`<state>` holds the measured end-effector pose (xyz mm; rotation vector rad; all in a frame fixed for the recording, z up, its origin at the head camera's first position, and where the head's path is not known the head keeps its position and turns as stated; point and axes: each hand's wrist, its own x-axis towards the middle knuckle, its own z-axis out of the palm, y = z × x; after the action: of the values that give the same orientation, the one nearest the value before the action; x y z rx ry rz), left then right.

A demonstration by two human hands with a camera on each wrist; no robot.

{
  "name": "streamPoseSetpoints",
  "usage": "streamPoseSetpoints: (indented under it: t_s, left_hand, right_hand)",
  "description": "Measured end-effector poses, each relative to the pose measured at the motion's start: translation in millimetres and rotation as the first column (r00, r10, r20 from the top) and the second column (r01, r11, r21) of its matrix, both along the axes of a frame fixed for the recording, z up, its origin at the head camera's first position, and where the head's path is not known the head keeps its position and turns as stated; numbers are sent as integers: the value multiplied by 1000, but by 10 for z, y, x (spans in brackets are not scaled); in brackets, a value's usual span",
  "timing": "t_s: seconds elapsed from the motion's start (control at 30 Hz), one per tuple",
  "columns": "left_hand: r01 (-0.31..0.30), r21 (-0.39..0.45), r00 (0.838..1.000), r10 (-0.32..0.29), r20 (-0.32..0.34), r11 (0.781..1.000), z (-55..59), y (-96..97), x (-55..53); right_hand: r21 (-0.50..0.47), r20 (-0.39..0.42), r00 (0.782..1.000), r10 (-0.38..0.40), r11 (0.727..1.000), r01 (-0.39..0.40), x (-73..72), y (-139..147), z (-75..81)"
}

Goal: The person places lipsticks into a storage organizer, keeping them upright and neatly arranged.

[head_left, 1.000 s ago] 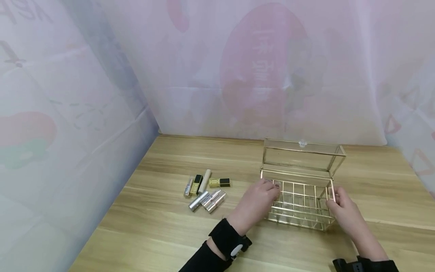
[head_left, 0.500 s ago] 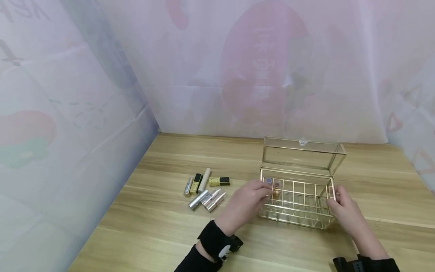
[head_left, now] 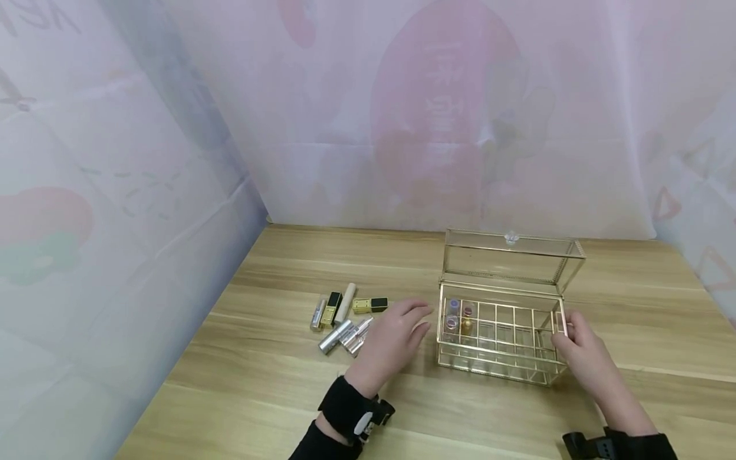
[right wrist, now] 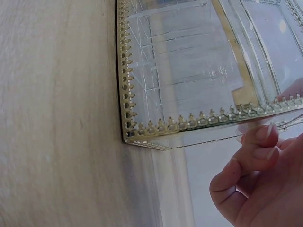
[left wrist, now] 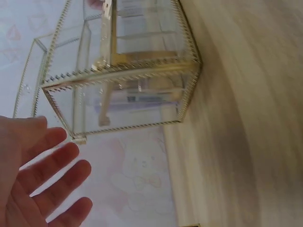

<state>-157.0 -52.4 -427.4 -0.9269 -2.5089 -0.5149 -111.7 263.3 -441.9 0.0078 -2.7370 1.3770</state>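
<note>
A gold-framed glass lipstick organizer box [head_left: 506,353] with a wire grid stands on the table, its lid [head_left: 512,252] tipped back. Several lipsticks [head_left: 467,318] stand upright in its left cells. My right hand [head_left: 586,358] pinches the box's right rim; in the right wrist view its curled fingers [right wrist: 265,158] lie against the box wall. My left hand [head_left: 388,338] hovers left of the box with nothing in it, its fingers [left wrist: 71,161] apart and relaxed. Below and beyond it, loose lipsticks lie in a group, among them a silver tube [head_left: 335,337], partly covered by the hand.
Also in the loose group are a black-and-gold lipstick [head_left: 330,310], another black-and-gold lipstick [head_left: 370,305] and a cream tube [head_left: 345,303]. The wooden table [head_left: 276,390] ends at a printed cloth backdrop [head_left: 345,160] behind and at the left.
My left hand has let go of a lipstick in the box's left cells and moved left towards the loose lipsticks. The right hand has stayed on the rim.
</note>
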Motion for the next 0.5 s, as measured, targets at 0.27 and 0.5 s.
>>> streamPoseSetpoints:
  t_s: [0.27,0.5]
  left_hand:
    - [-202,-85,976,207,60,976,-170,-162,-20]
    - [-305,-107,948,313,60,946,-247,-272,-35]
  right_hand:
    - [-5,-1,1000,3,1000,-3,8,5,0]
    - [-13,-12,1000,12,1000,-12,3,10,-5]
